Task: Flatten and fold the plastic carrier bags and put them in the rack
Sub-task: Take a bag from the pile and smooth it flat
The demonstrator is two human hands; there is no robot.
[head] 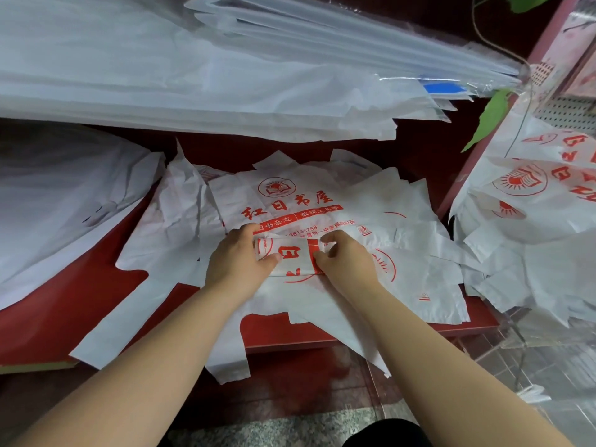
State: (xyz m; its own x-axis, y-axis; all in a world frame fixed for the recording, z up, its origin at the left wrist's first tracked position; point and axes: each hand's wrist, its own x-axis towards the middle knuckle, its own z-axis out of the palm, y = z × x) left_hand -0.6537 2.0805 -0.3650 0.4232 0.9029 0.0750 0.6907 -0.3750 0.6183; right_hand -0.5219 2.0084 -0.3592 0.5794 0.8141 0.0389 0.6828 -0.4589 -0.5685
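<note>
A small folded white bag with red print (295, 253) lies on top of a pile of flat white carrier bags (290, 201) on the red shelf (280, 330). My left hand (240, 262) pinches its left end between thumb and fingers. My right hand (343, 258) pinches its right end, fingers curled over the fold. Both hands sit side by side at the middle of the pile. The topmost flat bag shows a red sun-and-book logo and red characters.
Large stacks of white plastic sheets (193, 75) overhang the shelf at the back and left. At the right, more printed bags (529, 195) sit in a clear rack beside a red upright (483, 146). Green leaves (490, 117) hang nearby. Loose bag handles (225, 350) droop over the front edge.
</note>
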